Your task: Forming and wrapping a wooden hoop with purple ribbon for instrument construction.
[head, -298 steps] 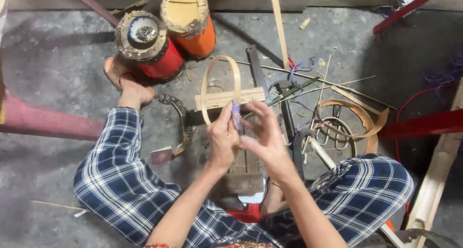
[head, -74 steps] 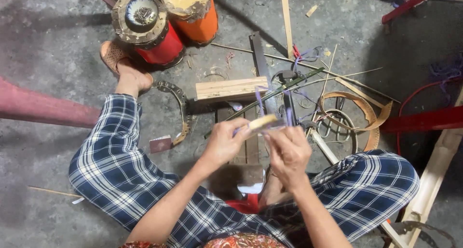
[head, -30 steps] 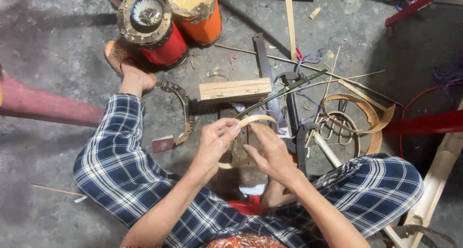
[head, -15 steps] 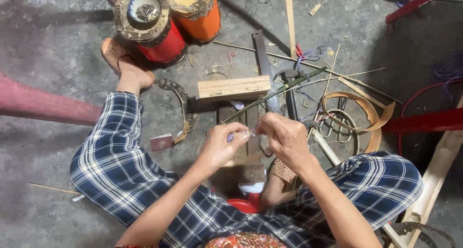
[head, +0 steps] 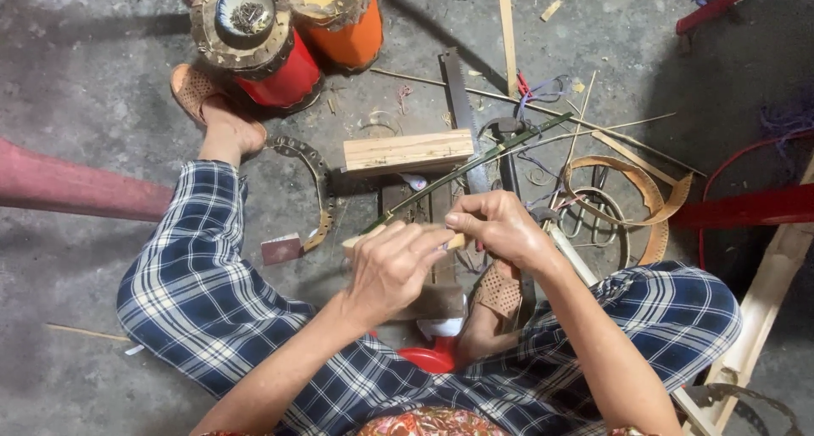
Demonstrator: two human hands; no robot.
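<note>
Both hands meet over the lap on a pale, thin bamboo strip [head: 455, 242] lying roughly left to right. The left hand [head: 392, 266] wraps its near end closed; the right hand [head: 500, 226] pinches the far end.

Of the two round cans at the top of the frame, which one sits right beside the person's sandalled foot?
The red can, on the left, dark-centred on top; its base nearly meets the sandalled foot. The orange can stands farther right, away from the foot.
</note>
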